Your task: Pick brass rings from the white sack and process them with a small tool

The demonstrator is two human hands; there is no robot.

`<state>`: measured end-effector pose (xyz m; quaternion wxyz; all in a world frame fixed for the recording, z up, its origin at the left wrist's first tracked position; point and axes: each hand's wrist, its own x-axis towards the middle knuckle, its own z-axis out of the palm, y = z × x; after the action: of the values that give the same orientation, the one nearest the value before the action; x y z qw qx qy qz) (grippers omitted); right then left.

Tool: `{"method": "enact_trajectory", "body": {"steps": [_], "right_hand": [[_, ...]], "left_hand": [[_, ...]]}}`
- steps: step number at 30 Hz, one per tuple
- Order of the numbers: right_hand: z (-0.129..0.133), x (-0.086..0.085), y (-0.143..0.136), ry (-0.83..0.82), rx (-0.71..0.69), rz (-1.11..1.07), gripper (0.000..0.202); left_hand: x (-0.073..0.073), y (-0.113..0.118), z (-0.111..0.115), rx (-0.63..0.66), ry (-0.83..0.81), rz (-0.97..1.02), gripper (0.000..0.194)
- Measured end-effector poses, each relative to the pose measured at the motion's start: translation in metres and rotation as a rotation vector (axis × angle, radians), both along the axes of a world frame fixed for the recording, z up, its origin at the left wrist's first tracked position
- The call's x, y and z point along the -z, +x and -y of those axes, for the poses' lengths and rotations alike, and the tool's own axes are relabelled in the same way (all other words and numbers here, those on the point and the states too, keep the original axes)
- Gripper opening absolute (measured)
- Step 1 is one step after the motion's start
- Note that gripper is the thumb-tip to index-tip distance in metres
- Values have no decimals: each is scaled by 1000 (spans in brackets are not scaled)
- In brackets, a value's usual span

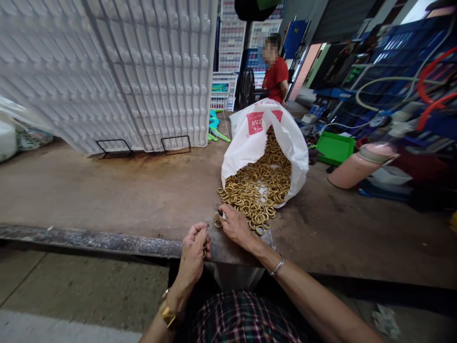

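A heap of brass-coloured rings [246,193] spills from the mouth of a white plastic sack [243,150] lying on the worktable. Near the table's front edge, my left hand [194,247] is closed, with a bit of brass-coloured ring showing between its curled fingers. My right hand [236,228] is at the near left edge of the heap, fingers pinched together at a single ring [217,221]. Something dark and whitish shows at its fingertips; what it is I cannot make out. The inside of my left palm is hidden.
White ridged plastic panels [160,71] stand upright on black wire stands [176,144] at the left. Right of the sack are a green tray [334,148] and a tilted pink bottle [360,164]. A person in a red shirt [276,78] is behind the table, near stacked crates [232,47].
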<state>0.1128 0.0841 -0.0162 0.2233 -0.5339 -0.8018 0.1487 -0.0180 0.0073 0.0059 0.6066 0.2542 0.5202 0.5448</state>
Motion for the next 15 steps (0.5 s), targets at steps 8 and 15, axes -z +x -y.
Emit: {"method": "enact_trajectory", "body": {"steps": [8, 15], "right_hand": [[14, -11, -1, 73, -208, -344, 11], [22, -20, -3, -204, -47, -526, 14]], "left_hand": [[1, 5, -17, 75, 23, -142, 36], [4, 10, -14, 12, 100, -338, 29]]}}
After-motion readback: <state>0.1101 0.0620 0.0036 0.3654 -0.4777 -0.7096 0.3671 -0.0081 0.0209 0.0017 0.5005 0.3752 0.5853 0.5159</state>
